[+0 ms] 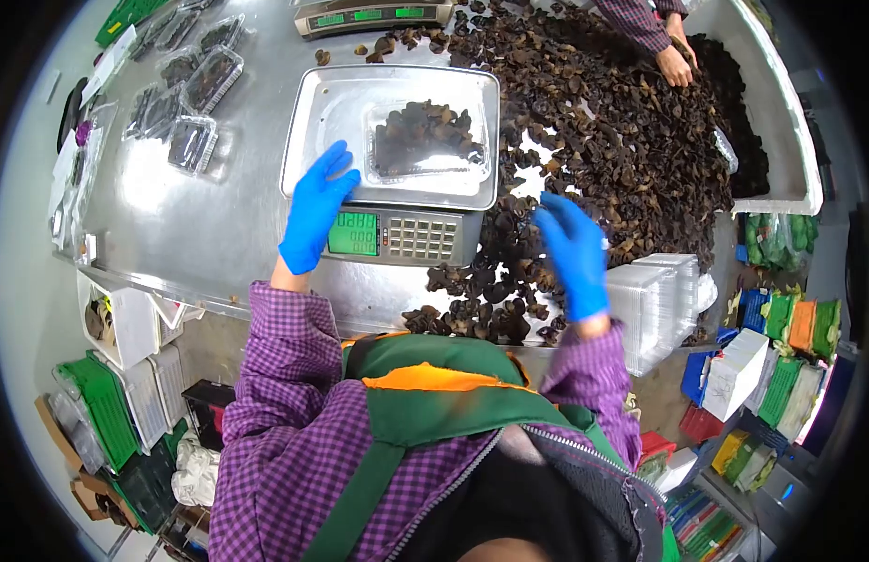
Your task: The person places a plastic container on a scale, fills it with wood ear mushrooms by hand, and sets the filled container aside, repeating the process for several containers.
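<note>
A digital scale [430, 236] stands in front of me with a metal pan [327, 112] on top. On the pan sits a clear plastic box [430, 174] holding dark wood ear mushrooms [423, 131]. My left hand [315, 208], in a blue glove, is over the near left corner of the pan, fingers stretched out and nothing in them. To the right of the scale, my gloved right hand [575, 255] hovers over loose mushrooms, fingers extended, with nothing visible in it. Whether either hand touches anything is hard to tell.
A large heap of mushrooms [612, 140] covers the right of the metal table [228, 220]. Stacked clear containers [645, 304] stand near my right forearm. Filled boxes [193, 142] lie at the left. Another person's hands [676, 64] work by a white foam bin [781, 122]. A second scale [371, 17] is behind.
</note>
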A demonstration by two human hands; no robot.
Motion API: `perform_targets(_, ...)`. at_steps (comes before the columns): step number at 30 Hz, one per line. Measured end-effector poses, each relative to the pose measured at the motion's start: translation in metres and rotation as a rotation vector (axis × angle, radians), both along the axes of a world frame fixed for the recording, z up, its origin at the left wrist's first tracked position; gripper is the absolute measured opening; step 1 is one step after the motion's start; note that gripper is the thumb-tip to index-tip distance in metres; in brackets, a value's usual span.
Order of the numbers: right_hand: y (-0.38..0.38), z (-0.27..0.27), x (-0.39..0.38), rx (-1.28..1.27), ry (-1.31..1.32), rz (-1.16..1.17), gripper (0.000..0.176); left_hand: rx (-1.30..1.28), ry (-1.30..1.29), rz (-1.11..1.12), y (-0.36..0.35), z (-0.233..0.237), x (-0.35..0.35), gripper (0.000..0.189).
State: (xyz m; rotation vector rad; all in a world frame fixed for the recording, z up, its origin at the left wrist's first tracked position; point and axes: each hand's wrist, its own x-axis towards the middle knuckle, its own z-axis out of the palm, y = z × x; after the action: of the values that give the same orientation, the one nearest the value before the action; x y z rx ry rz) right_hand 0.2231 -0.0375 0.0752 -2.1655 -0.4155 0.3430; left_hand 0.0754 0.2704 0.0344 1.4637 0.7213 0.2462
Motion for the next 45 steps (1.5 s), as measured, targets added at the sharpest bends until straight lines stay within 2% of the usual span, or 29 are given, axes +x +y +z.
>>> perform_targets(2,-0.056,0.015,-0.008,0.075,-0.044,-0.097,0.027,0.046,-0.015,0.02,0.008,0.002,-0.008,0.052)
perform_targets(5,-0.125,0.038,-0.026,-0.373,-0.308,-0.198,0.04,0.052,-0.047,0.077,0.015,0.012,-0.013,0.047)
perform_targets(6,-0.145,0.033,-0.033,-0.394,-0.316,-0.2,0.042,0.054,-0.044,0.084,0.016,0.016,-0.011,0.047)
perform_targets(9,-0.173,0.021,-0.04,-0.218,-0.297,-0.07,0.04,0.083,-0.101,0.093,0.017,0.02,-0.003,0.047)
perform_targets(11,-0.17,0.029,-0.046,-0.278,-0.047,-0.392,0.042,0.09,-0.114,0.084,0.015,0.02,0.004,0.047)
perform_targets(12,-0.178,0.023,-0.048,-0.276,-0.048,-0.392,0.042,0.093,-0.131,0.078,0.015,0.02,0.008,0.047)
perform_targets(14,-0.208,-0.002,-0.048,-0.412,-0.246,-0.213,0.041,0.105,-0.141,0.068,0.014,0.017,0.014,0.046)
perform_targets(15,-0.216,-0.008,-0.047,-0.562,-0.325,-0.144,0.042,0.115,-0.148,0.054,0.014,0.015,0.016,0.046)
perform_targets(16,-0.22,-0.012,-0.048,-0.562,-0.328,-0.141,0.042,0.115,-0.149,0.057,0.015,0.014,0.02,0.046)
perform_targets(18,-0.223,-0.013,-0.047,-0.345,-0.029,-0.346,0.037,0.104,-0.122,0.046,0.017,0.01,0.027,0.048)
perform_targets(23,-0.231,0.02,-0.044,-0.211,0.048,-0.401,0.025,0.099,-0.048,0.019,0.028,-0.014,0.06,0.062)
perform_targets(24,-0.224,0.032,-0.041,-0.215,0.049,-0.443,0.022,0.092,0.027,0.022,0.029,-0.017,0.068,0.069)
perform_targets(25,-0.212,0.05,-0.041,-0.205,-0.017,-0.446,0.023,0.198,0.038,-0.02,0.034,-0.027,0.076,0.082)
perform_targets(26,-0.191,0.071,-0.045,-0.192,-0.083,-0.451,0.024,0.318,0.027,-0.059,0.036,-0.038,0.083,0.085)
perform_targets(28,-0.162,0.082,-0.045,-0.087,-0.143,-0.462,0.023,0.381,0.048,-0.057,0.041,-0.027,0.09,0.072)
perform_targets(30,-0.126,0.087,-0.039,-0.088,-0.363,-0.264,0.022,0.042,-0.047,-0.155,0.033,-0.025,0.094,0.052)
perform_targets(31,-0.1,0.087,-0.037,-0.093,-0.406,-0.177,0.02,0.014,-0.116,-0.098,0.028,-0.024,0.093,0.037)
perform_targets(32,-0.078,0.082,-0.032,-0.112,-0.477,-0.062,0.021,-0.105,-0.201,-0.137,0.029,-0.025,0.088,0.032)
perform_targets(34,-0.036,0.062,-0.025,-0.044,-0.518,0.064,0.026,-0.196,-0.367,-0.022,0.025,-0.017,0.076,0.026)
perform_targets(35,-0.011,0.059,-0.023,0.004,-0.531,0.16,0.028,0.0,-0.311,-0.019,0.028,-0.002,0.063,0.024)
perform_targets(36,0.017,0.057,-0.021,0.069,-0.548,0.272,0.03,0.065,-0.276,0.016,0.034,0.002,0.054,0.024)
perform_targets(37,0.028,0.04,-0.013,0.057,-0.595,0.346,0.033,-0.147,-0.468,0.091,0.062,-0.022,0.046,0.027)
perform_targets(38,0.044,0.035,-0.012,0.04,-0.564,0.381,0.033,-0.094,-0.561,0.135,0.084,-0.027,0.037,0.029)
perform_targets(39,0.057,0.029,-0.007,0.04,-0.492,0.472,0.032,0.089,-0.475,0.155,0.103,-0.004,0.027,0.03)
perform_targets(41,0.084,0.021,-0.003,0.038,-0.535,0.58,0.051,1.183,0.213,0.145,0.222,-0.043,-0.013,0.034)
perform_targets(42,0.093,0.019,-0.001,0.041,-0.5,0.653,0.061,0.998,0.176,0.246,0.198,0.004,-0.008,0.036)
perform_targets(43,0.097,0.017,-0.002,0.125,-0.541,0.63,0.064,0.506,-0.015,0.415,0.234,-0.038,-0.031,0.044)
perform_targets(44,0.096,0.022,-0.001,0.167,-0.41,0.636,0.064,-0.032,-0.424,0.722,0.217,-0.011,-0.02,0.049)
perform_targets(45,0.096,0.019,0.009,0.176,-0.41,0.622,0.063,-0.129,-0.353,0.692,0.22,-0.013,-0.024,0.048)
